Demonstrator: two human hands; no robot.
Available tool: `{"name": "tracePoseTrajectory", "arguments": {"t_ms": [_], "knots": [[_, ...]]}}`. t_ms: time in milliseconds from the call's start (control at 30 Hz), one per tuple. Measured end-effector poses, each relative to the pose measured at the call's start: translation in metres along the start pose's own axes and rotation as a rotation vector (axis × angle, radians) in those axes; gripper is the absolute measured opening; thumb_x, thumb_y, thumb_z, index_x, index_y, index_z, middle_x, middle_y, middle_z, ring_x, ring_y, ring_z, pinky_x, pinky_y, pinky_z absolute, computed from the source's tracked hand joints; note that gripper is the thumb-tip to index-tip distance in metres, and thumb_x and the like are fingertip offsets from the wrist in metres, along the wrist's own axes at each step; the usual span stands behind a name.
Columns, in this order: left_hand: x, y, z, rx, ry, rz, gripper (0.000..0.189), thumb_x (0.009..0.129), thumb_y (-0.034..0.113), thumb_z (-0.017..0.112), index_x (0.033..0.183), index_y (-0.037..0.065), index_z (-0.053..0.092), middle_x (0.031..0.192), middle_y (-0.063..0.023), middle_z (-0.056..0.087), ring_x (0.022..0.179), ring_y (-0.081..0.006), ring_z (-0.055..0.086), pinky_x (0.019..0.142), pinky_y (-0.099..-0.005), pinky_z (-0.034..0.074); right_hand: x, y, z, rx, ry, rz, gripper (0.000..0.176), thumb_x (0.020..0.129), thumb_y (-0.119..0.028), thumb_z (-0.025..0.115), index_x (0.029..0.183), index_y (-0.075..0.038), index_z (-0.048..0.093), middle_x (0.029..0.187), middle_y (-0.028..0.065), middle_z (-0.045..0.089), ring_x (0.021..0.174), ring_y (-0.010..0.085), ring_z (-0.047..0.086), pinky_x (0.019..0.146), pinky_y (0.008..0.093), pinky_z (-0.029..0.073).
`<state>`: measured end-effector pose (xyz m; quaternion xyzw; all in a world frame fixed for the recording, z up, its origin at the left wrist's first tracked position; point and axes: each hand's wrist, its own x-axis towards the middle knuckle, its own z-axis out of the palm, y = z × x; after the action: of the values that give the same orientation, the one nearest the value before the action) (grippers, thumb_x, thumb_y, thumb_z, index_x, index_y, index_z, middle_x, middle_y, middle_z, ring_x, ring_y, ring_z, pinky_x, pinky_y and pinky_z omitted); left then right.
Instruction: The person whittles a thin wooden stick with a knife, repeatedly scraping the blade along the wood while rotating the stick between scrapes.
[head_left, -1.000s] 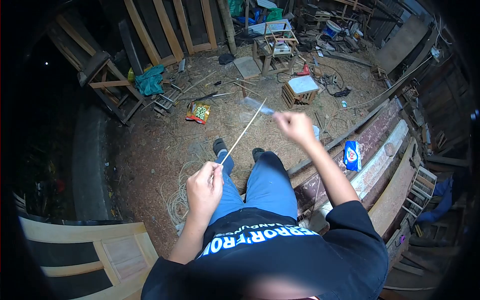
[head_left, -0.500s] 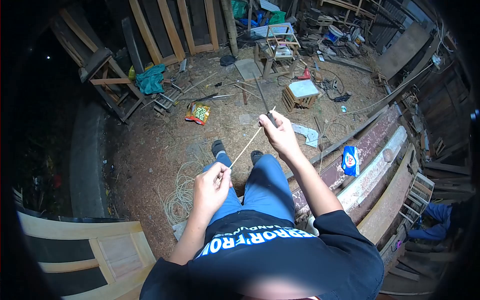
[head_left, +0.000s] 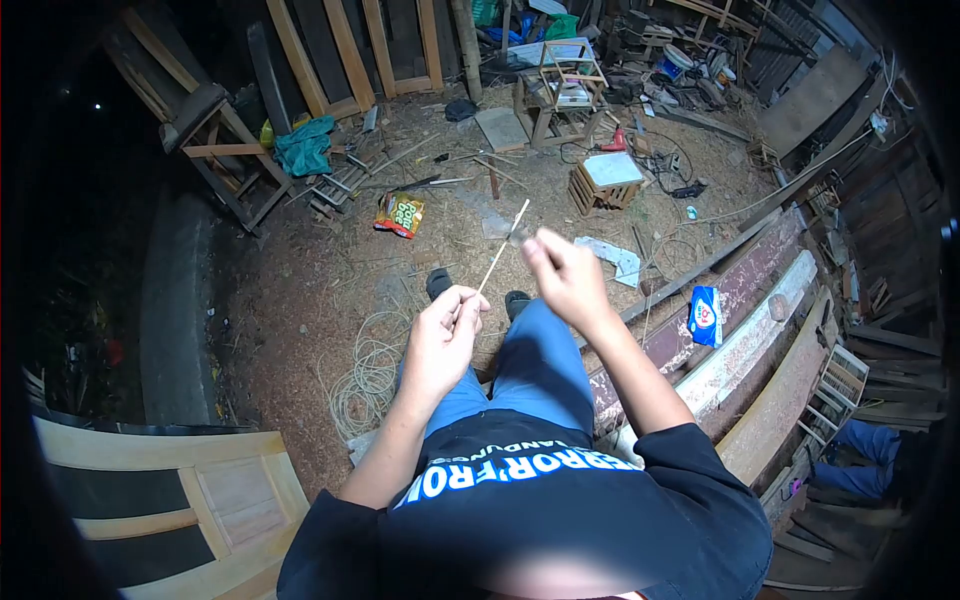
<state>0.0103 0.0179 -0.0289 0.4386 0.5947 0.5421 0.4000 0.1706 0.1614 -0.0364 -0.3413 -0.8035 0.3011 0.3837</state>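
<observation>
A thin pale wooden stick [head_left: 504, 246] rises at a slant from my left hand [head_left: 447, 328], which pinches its lower end above my lap. My right hand [head_left: 570, 280] is closed near the stick's upper part, to its right. In that fist is a long knife, smeared by motion; a grey blur of its blade [head_left: 520, 236] shows beside the fingertips, overlapping the stick in this view. The knife's dark handle is hidden by the fingers.
A bench of worn planks [head_left: 740, 345] on my right carries a blue packet [head_left: 705, 316]. Ahead lie a snack bag [head_left: 400, 214], a slatted crate [head_left: 607, 182] and a red power tool [head_left: 615, 139]. Coiled cord [head_left: 365, 380] and a wooden door [head_left: 235, 505] are at left. Another person's legs [head_left: 858, 458] show at right.
The knife blade, sharp and pointing forward before, is now a blur near the stick. My right hand has turned and come slightly lower; my left hand has risen rightward, the stick standing steeper.
</observation>
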Motion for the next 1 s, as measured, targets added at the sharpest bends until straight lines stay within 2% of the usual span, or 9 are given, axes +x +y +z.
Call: {"name": "tracePoseTrajectory", "arguments": {"t_ms": [100,233,367,467,500,600,667,800,1000], "knots": [[-0.003,-0.002,0.001,-0.024,0.032,-0.016,0.017,0.11,0.011,0.055,0.103,0.001,0.067,0.076,0.0035,0.054,0.068,-0.0032,0.049,0.061,-0.0221,0.039,-0.029,-0.018,-0.005,-0.261,-0.164,-0.203,0.037,0.096,-0.038,0.07,0.076,-0.01,0.058,0.062,0.0132,0.061,0.057,0.0354,0.066,0.051,0.0449,0.048],[-0.006,0.011,0.001,0.005,0.035,0.01,0.018,0.11,0.011,0.056,0.104,0.001,0.069,0.075,0.0035,0.055,0.067,-0.0033,0.049,0.06,-0.0225,0.039,-0.015,-0.005,-0.022,-0.292,0.013,-0.15,0.04,0.095,-0.041,0.072,0.072,-0.012,0.057,0.057,0.0106,0.059,0.052,0.0318,0.064,0.048,0.0424,0.047],[-0.01,0.006,0.004,-0.001,0.049,0.019,0.018,0.11,0.011,0.056,0.1,0.0,0.067,0.073,0.0033,0.056,0.066,-0.0029,0.05,0.058,-0.022,0.039,-0.026,-0.018,-0.021,-0.298,-0.1,-0.333,0.043,0.093,-0.04,0.075,0.067,-0.013,0.055,0.056,0.01,0.059,0.049,0.0292,0.063,0.047,0.0409,0.046],[-0.011,0.011,0.001,0.061,0.063,0.059,0.017,0.109,0.009,0.056,0.098,0.0,0.066,0.073,0.0035,0.056,0.066,-0.0024,0.051,0.058,-0.0219,0.039,-0.001,0.007,-0.034,-0.274,0.07,-0.101,0.041,0.094,-0.029,0.076,0.068,-0.007,0.054,0.054,0.0124,0.051,0.046,0.0302,0.055,0.046,0.0405,0.041],[-0.012,0.009,0.001,0.071,0.071,0.065,0.016,0.108,0.009,0.057,0.099,0.0,0.067,0.073,0.0026,0.056,0.065,-0.0022,0.05,0.057,-0.0224,0.039,-0.001,0.005,-0.036,-0.297,0.093,-0.179,0.039,0.096,-0.026,0.075,0.069,-0.006,0.054,0.054,0.0132,0.051,0.046,0.031,0.055,0.046,0.0405,0.04],[-0.017,0.018,-0.003,0.221,0.076,0.084,0.016,0.108,0.008,0.057,0.1,-0.001,0.067,0.073,0.0006,0.058,0.066,-0.003,0.053,0.058,-0.0227,0.041,-0.02,-0.015,-0.03,-0.25,-0.113,-0.312,0.043,0.093,-0.034,0.077,0.068,-0.007,0.054,0.055,0.012,0.052,0.048,0.0323,0.057,0.046,0.0408,0.041],[-0.011,0.012,-0.005,0.205,0.088,0.08,0.015,0.108,0.008,0.057,0.1,-0.001,0.067,0.074,-0.0003,0.059,0.067,-0.0037,0.055,0.059,-0.023,0.043,-0.01,0.007,-0.033,-0.242,-0.125,-0.261,0.043,0.092,-0.036,0.077,0.067,-0.01,0.053,0.054,0.0107,0.053,0.047,0.0315,0.058,0.046,0.0415,0.042],[-0.008,0.014,-0.005,0.228,0.136,0.108,0.014,0.107,0.006,0.057,0.101,-0.001,0.068,0.074,-0.001,0.06,0.069,-0.0048,0.058,0.061,-0.0233,0.045,-0.017,-0.009,-0.021,-0.331,0.016,-0.355,0.045,0.091,-0.035,0.078,0.065,-0.011,0.051,0.053,0.0094,0.052,0.047,0.0301,0.059,0.045,0.0409,0.042],[-0.011,0.015,0.001,0.206,0.15,0.102,0.013,0.105,0.005,0.059,0.099,-0.001,0.068,0.072,0.0004,0.058,0.064,-0.0027,0.051,0.056,-0.0232,0.04,-0.013,-0.002,-0.026,-0.362,-0.018,-0.409,0.044,0.092,-0.04,0.077,0.067,-0.013,0.054,0.054,0.0069,0.056,0.048,0.0274,0.061,0.046,0.0397,0.045]]}}
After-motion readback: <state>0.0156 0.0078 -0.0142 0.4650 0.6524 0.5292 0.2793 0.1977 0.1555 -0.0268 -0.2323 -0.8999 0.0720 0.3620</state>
